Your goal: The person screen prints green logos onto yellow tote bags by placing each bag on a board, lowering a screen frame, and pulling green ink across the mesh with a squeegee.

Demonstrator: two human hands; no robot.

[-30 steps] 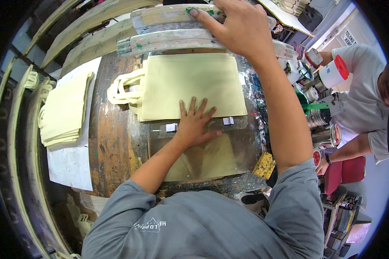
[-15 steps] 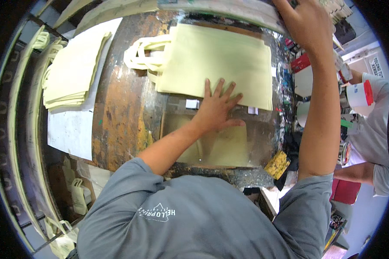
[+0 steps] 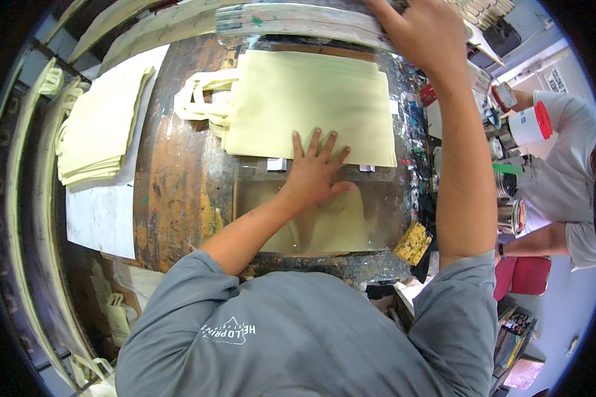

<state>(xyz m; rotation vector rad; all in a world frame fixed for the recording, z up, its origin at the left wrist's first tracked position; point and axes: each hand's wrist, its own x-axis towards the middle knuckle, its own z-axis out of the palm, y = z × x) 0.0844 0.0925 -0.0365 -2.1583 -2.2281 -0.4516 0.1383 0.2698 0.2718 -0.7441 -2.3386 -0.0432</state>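
Observation:
A pale yellow cloth bag (image 3: 298, 99) lies flat on the worktable, its looped handles (image 3: 202, 106) toward the left. My left hand (image 3: 318, 169) rests on the bag's near edge with fingers spread and palm down. Across the far side of the table runs a long flat frame (image 3: 304, 23), pale and paint-smeared, like a printing screen's edge. My right hand (image 3: 434, 40) is at this frame's right end and appears to grip it; its fingertips are cut off by the top of the view. Small white tabs (image 3: 276, 165) show at the bag's near edge.
Left of the bag, a stack of similar bags (image 3: 102, 126) sits on white sheet (image 3: 102, 215). A rack (image 3: 16, 218) stands further left. A yellow sponge (image 3: 413, 243) lies at the table's near right corner. Cans and a red-lidded tub (image 3: 530, 124) stand right, beside another person (image 3: 569, 165).
The whole view has shifted slightly. My left hand stays spread on the bag, and my right hand stays at the far frame. The other person's lower arm has shifted a little.

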